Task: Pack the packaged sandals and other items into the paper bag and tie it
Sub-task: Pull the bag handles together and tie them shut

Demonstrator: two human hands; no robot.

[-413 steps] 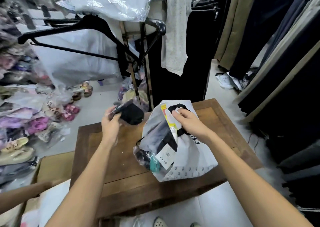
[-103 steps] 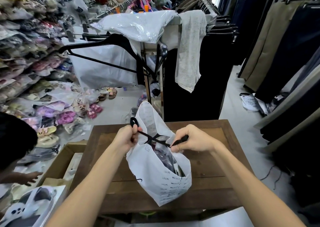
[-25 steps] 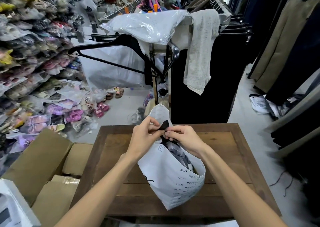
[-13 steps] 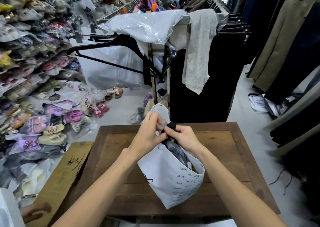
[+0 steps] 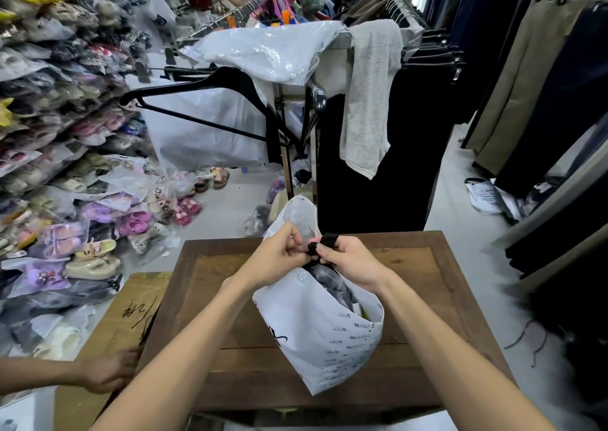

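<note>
Both hands (image 5: 279,259) (image 5: 350,261) pinch black ribbon (image 5: 324,241); paper bag (image 5: 316,332) on wooden table (image 5: 427,285), clothes racks (image 5: 411,35) around.

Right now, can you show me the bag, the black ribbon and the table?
bag (image 5: 325,341), head view, its printed white front.
black ribbon (image 5: 327,240), head view, the loop above the fingers.
table (image 5: 210,302), head view, bare wooden top.

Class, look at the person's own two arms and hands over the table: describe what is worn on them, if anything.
Both forearms are bare up to the frame edge: no sleeves show. The left hand and right hand wear no gloves, and no rings, watch or bracelets are visible on the parts that show.
</note>
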